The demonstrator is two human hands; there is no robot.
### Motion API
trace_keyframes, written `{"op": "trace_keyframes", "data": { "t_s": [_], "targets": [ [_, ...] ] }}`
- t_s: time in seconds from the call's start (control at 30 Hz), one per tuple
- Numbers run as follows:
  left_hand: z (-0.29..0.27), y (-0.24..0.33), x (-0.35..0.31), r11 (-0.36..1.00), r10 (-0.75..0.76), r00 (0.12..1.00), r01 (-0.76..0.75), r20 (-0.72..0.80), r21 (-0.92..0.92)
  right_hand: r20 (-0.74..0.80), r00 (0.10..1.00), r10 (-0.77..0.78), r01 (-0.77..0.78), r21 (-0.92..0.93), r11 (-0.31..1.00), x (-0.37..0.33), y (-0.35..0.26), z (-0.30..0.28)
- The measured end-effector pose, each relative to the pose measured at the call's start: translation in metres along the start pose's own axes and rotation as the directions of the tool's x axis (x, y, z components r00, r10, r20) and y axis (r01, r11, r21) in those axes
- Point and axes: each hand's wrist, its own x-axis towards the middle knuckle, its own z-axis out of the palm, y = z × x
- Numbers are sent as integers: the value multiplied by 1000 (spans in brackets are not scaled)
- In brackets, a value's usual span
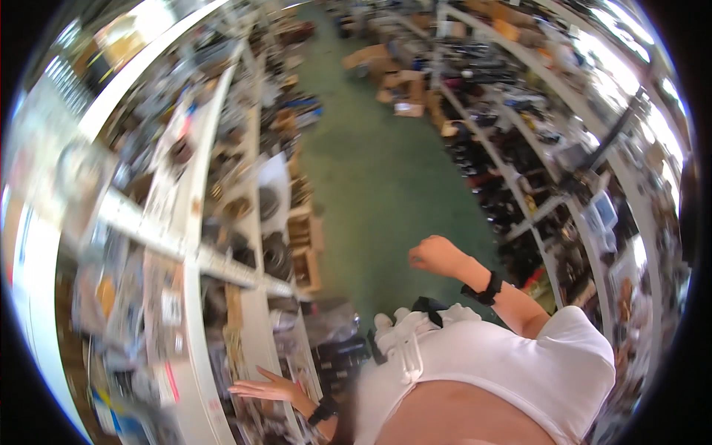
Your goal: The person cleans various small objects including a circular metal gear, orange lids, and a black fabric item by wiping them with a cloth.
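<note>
My left hand is held out at the lower left, fingers stretched and slightly apart, with nothing in it. It is nearest to the white shelf upright of the left-hand rack; I cannot tell whether it touches it. In front of my body, over the green floor, my right hand is curled into a loose fist, and no object shows in it. A black band circles the right wrist, and another black band the left.
Loaded racks line both sides of the aisle. On the left are bagged parts, coiled rings and a wooden-looking box near the floor. Open cardboard boxes stick out ahead on the right. Dark parts fill the low right shelves.
</note>
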Motion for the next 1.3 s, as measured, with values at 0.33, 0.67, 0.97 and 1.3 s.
{"op": "trace_keyframes", "data": {
  "t_s": [0.33, 0.67, 0.97, 1.3],
  "targets": [
    [127, 189, 53, 702, 127, 944, 131, 304, -700, -137, 905, 403, -389, 118, 914, -15, 83, -10],
    [177, 328, 77, 741, 464, 834, -182, 298, -646, -377, 755, 536, -460, 277, 843, 14, 202, -24],
    [170, 513, 60, 523, 734, 455, 94, 504, -847, -619, 722, 309, -232, 204, 951, 58, 283, -112],
    [219, 637, 82, 427, 701, 637, -15, 320, -904, -569, 469, 675, -477, 480, 736, 48, 357, -45]
  ]
}}
